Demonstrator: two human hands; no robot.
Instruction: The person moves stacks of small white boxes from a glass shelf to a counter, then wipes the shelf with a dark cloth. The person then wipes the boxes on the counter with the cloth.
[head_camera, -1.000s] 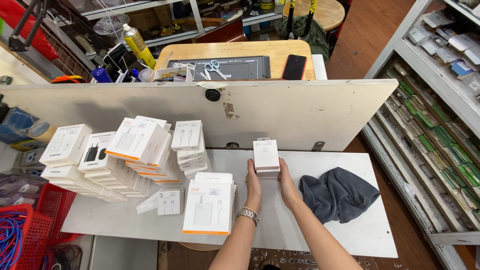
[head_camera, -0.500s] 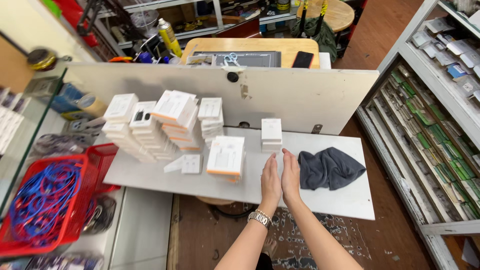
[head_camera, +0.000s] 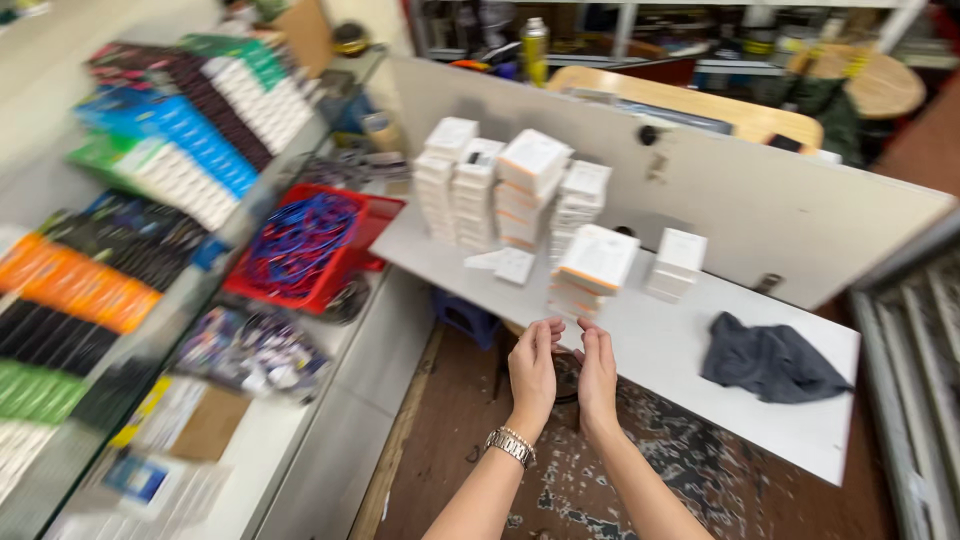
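My left hand (head_camera: 533, 368) and my right hand (head_camera: 598, 372) hover side by side, palms facing each other, just off the near edge of a white table (head_camera: 690, 370). Both hold nothing, fingers loosely apart. A watch sits on my left wrist. Closest to the hands is a short stack of flat white boxes (head_camera: 592, 270) with orange trim. A small stack of white boxes (head_camera: 676, 264) stands alone to its right. Taller stacks of white boxes (head_camera: 500, 190) fill the table's far left.
A dark grey cloth (head_camera: 772, 360) lies crumpled on the table's right. A white panel (head_camera: 780, 210) stands behind the table. A red basket of coloured cables (head_camera: 310, 245) sits left, beside shelves of packaged goods (head_camera: 170, 150). A shelf rack (head_camera: 910, 400) stands right.
My hands let go of the small white box stack, which stays on the table, and drew back past the table's near edge. The view swung left, showing the basket and shelves.
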